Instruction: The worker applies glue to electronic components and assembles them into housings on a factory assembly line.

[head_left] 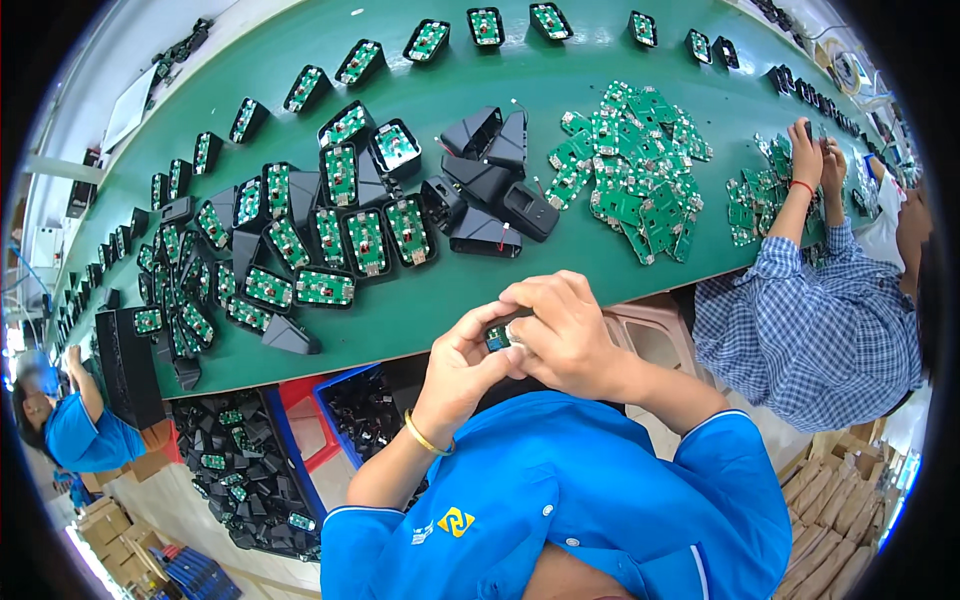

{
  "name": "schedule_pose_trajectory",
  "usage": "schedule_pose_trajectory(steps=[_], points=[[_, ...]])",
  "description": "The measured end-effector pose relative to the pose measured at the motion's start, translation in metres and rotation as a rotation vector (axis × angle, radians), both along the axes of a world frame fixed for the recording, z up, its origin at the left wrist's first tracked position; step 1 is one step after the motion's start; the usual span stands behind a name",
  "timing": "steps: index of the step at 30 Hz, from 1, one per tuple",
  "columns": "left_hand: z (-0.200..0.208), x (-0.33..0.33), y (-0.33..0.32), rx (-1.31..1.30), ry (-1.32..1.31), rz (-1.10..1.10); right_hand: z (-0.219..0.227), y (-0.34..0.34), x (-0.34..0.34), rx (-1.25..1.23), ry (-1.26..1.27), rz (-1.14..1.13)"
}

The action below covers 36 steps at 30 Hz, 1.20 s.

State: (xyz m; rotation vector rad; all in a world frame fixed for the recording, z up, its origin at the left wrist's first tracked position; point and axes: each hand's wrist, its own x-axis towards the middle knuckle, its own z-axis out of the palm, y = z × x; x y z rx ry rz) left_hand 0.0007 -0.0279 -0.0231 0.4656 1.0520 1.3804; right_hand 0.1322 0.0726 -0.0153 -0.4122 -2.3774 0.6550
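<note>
Just in front of my chest, over the table's near edge, both hands close round a small black plastic housing (496, 337). Part of a green board and a blue component show inside it; my fingers cover the rest. My left hand (455, 362) grips it from the left, thumb along the near side. From the right, my right hand (572, 335) curls over it, fingertips and thumb pressed at its opening. Beyond my hands lie empty black housings (500, 185) with short wires, and to their right a heap of bare green circuit boards (645, 180).
Left on the green table (390, 330) cluster housings with boards fitted (340, 240); a row of them (360, 62) curves along the far side. Below left stands a bin of black housings (240, 470). A co-worker in a checked shirt (810, 320) works at right, another (85, 420) at far left.
</note>
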Motion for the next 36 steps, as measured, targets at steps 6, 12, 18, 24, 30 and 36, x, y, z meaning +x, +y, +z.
schedule_pose_trajectory(steps=[6,12,18,24,30,36], points=[[0.005,0.002,0.0,-0.01,0.031,-0.004,-0.002,-0.004,0.006,0.078,0.026,-0.035],[0.013,0.001,0.001,-0.094,-0.048,-0.015,-0.002,-0.007,0.011,0.005,0.046,-0.03],[0.008,0.005,0.0,-0.045,0.03,0.025,0.001,-0.008,0.012,0.03,0.029,-0.043],[0.001,0.006,-0.002,-0.108,0.041,0.052,-0.006,-0.006,0.015,-0.201,0.059,0.027],[0.014,0.003,0.006,-0.106,-0.093,0.039,-0.014,0.0,0.016,-0.326,0.117,0.02],[0.013,0.003,0.003,-0.099,-0.031,0.074,-0.002,-0.003,0.011,-0.119,0.013,-0.034]])
